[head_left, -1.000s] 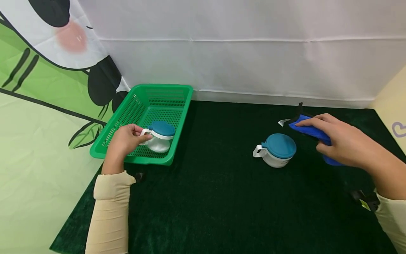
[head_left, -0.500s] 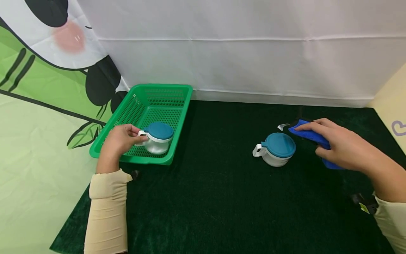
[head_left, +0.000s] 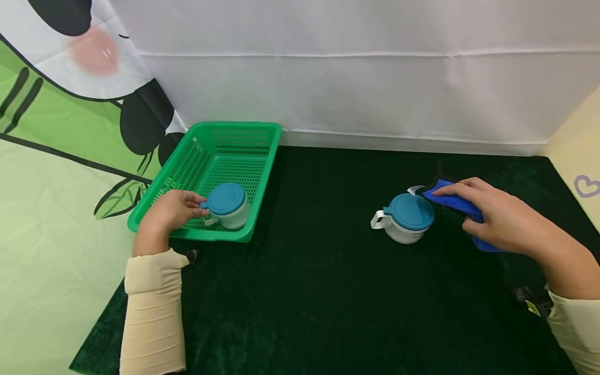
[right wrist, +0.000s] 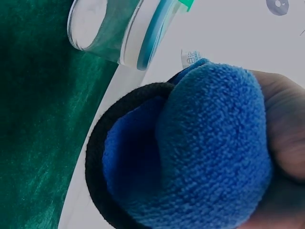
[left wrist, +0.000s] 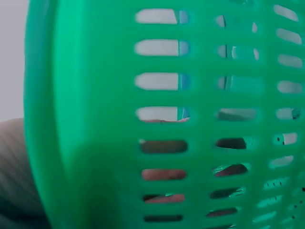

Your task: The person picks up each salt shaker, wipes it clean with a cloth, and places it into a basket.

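In the head view, my left hand (head_left: 172, 212) reaches over the near left rim of a green slotted basket (head_left: 263, 205). Its thumb and fingertips pinch the handle side of a clear seasoning jar (head_left: 236, 219) with a blue lid, inside the basket. The left wrist view looks through the basket wall (left wrist: 109, 95), which hides most of the hand. My right hand (head_left: 499, 213) grips a folded blue cloth (right wrist: 214, 148) with black edging. Just left of the cloth, a second seasoning jar (head_left: 407, 234) stands on the table, its white handle pointing left.
A dark green cloth (head_left: 319, 302) covers the table. White sheeting (head_left: 356, 94) rises behind it, and a printed cartoon panel (head_left: 61, 166) stands on the left. The basket lies against the back left.
My left hand and the jar in the basket have moved slightly left and down, and the jar's lid shows more from above. The right hand keeps its grip on the cloth, almost still.
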The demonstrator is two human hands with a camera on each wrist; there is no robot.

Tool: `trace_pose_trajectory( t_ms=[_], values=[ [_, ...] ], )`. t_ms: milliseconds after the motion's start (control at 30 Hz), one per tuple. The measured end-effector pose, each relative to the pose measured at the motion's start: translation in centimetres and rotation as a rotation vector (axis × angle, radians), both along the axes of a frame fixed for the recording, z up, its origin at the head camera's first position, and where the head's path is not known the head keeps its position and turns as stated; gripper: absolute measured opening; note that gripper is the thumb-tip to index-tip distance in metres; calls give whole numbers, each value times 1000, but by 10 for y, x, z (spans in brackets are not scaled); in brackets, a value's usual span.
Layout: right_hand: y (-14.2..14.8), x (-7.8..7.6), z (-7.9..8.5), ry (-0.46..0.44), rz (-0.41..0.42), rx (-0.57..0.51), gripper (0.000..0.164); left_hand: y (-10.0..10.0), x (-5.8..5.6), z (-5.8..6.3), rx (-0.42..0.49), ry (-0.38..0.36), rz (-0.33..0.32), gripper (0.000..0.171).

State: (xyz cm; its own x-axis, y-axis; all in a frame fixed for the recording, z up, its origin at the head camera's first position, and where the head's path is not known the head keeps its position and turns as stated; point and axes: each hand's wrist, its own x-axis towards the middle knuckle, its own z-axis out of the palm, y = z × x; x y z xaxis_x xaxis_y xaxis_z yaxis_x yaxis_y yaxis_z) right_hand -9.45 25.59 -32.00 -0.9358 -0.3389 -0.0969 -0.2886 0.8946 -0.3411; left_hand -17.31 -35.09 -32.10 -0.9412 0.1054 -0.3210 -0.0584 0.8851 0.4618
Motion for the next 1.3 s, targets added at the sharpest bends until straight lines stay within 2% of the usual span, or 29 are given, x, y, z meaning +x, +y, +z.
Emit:
trace_pose_trajectory(
  t_ms=[100,200,300,367,467,567,633,767,833,900,933,1000,1133,1300],
  values=[
    [1,1,-1,-1,0,2,68,0,-1,1,-7,-10,-17,42],
    [2,2,-2,-4,-1,1,68,3,-1,5,-50,-23,-65,43],
    [4,3,-2,-6,0,-3,69,9,0,12,-72,-23,-109,48],
    [4,3,-3,-5,3,-9,69,16,2,18,-71,5,-104,53],
    [5,3,-3,-6,5,-18,70,28,8,29,-51,153,-35,57],
    [5,3,-3,-10,3,-25,71,42,15,39,-5,361,38,58],
    [6,3,-3,-12,-2,-27,72,55,20,45,62,483,54,57],
    [8,4,-3,-9,-12,-20,72,89,28,53,188,668,-4,58],
    [8,4,-3,-3,-13,-18,72,109,31,51,239,754,-71,61],
    [8,4,-2,4,-11,-21,73,131,33,47,269,802,-147,67],
    [8,4,-2,7,-9,-25,73,141,35,44,284,808,-191,70],
    [8,4,-2,9,-6,-31,73,162,37,38,306,774,-278,76],
    [8,5,-2,10,-3,-36,73,201,39,21,370,629,-425,84],
    [7,5,-3,9,-5,-36,73,240,32,-6,455,502,-539,84]
  ],
)
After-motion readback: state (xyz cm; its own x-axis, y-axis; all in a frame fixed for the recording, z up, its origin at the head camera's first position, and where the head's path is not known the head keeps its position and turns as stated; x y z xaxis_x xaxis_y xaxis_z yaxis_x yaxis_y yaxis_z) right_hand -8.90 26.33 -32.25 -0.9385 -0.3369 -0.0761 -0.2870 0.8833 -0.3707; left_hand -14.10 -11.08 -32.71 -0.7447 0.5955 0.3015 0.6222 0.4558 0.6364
